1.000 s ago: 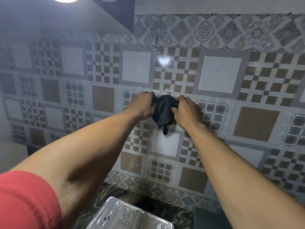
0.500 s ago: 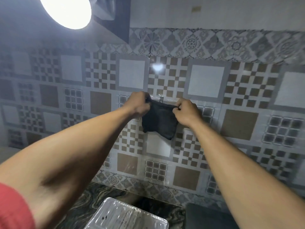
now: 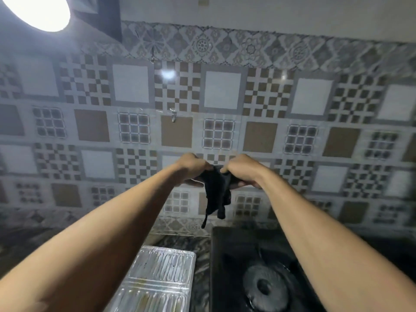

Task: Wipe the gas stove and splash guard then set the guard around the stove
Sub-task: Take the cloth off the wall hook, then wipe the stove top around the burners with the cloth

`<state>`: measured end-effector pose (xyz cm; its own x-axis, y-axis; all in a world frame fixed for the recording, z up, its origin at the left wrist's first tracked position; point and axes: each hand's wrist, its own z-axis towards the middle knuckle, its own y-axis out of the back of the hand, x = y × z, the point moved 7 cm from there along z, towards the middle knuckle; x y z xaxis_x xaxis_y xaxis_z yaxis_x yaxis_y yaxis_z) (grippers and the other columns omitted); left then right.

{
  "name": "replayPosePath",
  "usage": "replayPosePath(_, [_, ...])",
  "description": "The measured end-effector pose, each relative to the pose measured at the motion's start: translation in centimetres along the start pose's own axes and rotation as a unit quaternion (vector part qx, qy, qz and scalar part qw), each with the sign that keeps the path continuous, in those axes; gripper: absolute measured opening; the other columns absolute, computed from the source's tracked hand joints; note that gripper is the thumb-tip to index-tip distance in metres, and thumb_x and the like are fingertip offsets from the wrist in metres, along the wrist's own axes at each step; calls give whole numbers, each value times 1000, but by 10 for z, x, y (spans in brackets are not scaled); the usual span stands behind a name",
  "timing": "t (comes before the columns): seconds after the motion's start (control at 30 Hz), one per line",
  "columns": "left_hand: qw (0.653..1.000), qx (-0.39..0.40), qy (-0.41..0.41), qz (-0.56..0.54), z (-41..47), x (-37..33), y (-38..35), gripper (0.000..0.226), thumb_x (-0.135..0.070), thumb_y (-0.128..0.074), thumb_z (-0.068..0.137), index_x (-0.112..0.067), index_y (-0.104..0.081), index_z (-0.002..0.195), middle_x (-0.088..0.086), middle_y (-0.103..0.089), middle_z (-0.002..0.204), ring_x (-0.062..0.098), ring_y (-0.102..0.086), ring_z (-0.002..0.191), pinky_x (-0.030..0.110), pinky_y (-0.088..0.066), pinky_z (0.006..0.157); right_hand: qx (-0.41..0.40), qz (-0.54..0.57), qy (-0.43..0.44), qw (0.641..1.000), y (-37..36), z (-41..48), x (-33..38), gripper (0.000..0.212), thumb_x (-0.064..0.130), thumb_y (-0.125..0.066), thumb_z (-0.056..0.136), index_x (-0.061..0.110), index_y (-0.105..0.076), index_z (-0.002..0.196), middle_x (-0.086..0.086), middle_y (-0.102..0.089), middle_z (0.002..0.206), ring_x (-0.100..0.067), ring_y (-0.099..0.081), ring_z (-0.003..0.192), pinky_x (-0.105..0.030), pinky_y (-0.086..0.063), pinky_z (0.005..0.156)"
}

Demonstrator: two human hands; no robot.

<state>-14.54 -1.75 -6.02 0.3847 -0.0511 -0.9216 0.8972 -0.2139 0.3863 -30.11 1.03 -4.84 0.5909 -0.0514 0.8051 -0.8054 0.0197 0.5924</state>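
Observation:
A black cloth [image 3: 216, 192] hangs bunched between my two hands in front of the tiled wall. My left hand [image 3: 190, 167] grips its left top corner and my right hand [image 3: 242, 168] grips its right top corner. Below, at the lower right, the black gas stove [image 3: 227, 248] lies on the counter with one burner [image 3: 265, 285] in view. To the left of the stove the silver foil splash guard [image 3: 157, 278] lies flat, with dark specks and stains on it.
A small hook [image 3: 173, 115] is fixed to the patterned tile wall above my hands. A bright round lamp [image 3: 38, 10] shines at the top left beside a dark hood edge [image 3: 105, 16]. The marbled dark countertop [image 3: 180, 243] runs along the wall.
My hands have come down from the wall hook with the black cloth, which is off the hook now. The view has tilted down and the stove has come into sight.

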Motion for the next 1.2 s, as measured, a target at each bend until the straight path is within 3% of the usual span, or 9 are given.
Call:
replayPosePath(0.17, [980, 123, 64, -141, -19, 3, -72, 56, -42, -25, 100, -6, -68, 101, 15, -74, 102, 30, -69, 97, 38, -54, 76, -15, 47, 1, 999, 17, -26, -52, 33, 38, -70, 91, 7, -60, 84, -11, -67, 82, -24, -72, 78, -38, -62, 76])
replayPosePath(0.3, [974, 149, 82, -152, -16, 13, -120, 61, -45, -21, 100, -6, -66, 116, 12, -71, 115, 30, -65, 107, 40, -50, 80, -96, -2, -3, 995, 42, -33, -96, 21, 18, -72, 89, -3, -68, 88, -12, -64, 82, -21, -65, 76, -36, -57, 72])
replayPosePath(0.43, [977, 168, 78, -102, -6, 27, -160, 52, -42, -29, 99, -13, -71, 112, 6, -74, 111, 26, -67, 106, 38, -49, 83, -117, -33, -25, 992, 58, -34, -135, 17, 16, -68, 87, 1, -74, 94, -13, -72, 86, -22, -66, 78, -35, -53, 69])
replayPosePath(0.57, [991, 88, 2, 98, 13, 51, -168, 32, -19, -50, 94, -8, -73, 113, 14, -71, 118, 27, -65, 101, 36, -50, 85, -123, -117, -50, 984, 79, -23, -159, 23, 17, -66, 81, 7, -59, 62, -7, -48, 54, -19, -49, 53, -28, -37, 55])
replayPosePath(0.67, [940, 44, -55, 333, 17, 81, -162, 42, -19, -54, 93, -12, -61, 133, 12, -60, 137, 31, -57, 124, 39, -43, 108, -147, -196, -50, 968, 89, -12, -164, 21, 17, -64, 79, 14, -51, 63, -2, -49, 57, -22, -53, 53, -26, -40, 53])
replayPosePath(0.83, [870, 80, -72, 481, 16, 141, -157, 50, -33, -42, 101, -12, -42, 146, 18, -46, 149, 33, -44, 136, 38, -36, 110, -97, -299, -27, 949, 42, 9, -179, 25, 22, -67, 84, 12, -53, 66, -3, -56, 63, -23, -59, 59, -24, -36, 47])
replayPosePath(0.93, [849, 124, -74, 509, 15, 164, -158, 54, -38, -28, 105, -14, -29, 153, 16, -29, 159, 32, -30, 145, 45, -28, 116, 17, -249, 5, 968, -3, 21, -194, 33, 40, -70, 87, 13, -62, 71, 1, -63, 72, -22, -65, 74, -31, -53, 67])
replayPosePath(1.0, [841, 129, -77, 519, 15, 170, -157, 59, -40, -24, 105, -14, -16, 158, 11, -17, 165, 31, -20, 149, 51, -24, 117, 66, -240, 77, 966, -16, 24, -195, 20, 39, -70, 88, 20, -74, 90, 3, -72, 95, -19, -67, 92, -34, -53, 84])
replayPosePath(1.2, [850, 134, -85, 502, 11, 187, -151, 65, -45, -22, 104, -18, -1, 159, 1, 2, 165, 27, -3, 152, 54, -7, 122, 216, -294, 117, 924, -24, 25, -246, 43, 36, -57, 100, 32, -52, 142, 5, -34, 159, -17, -29, 147, -32, -21, 115])
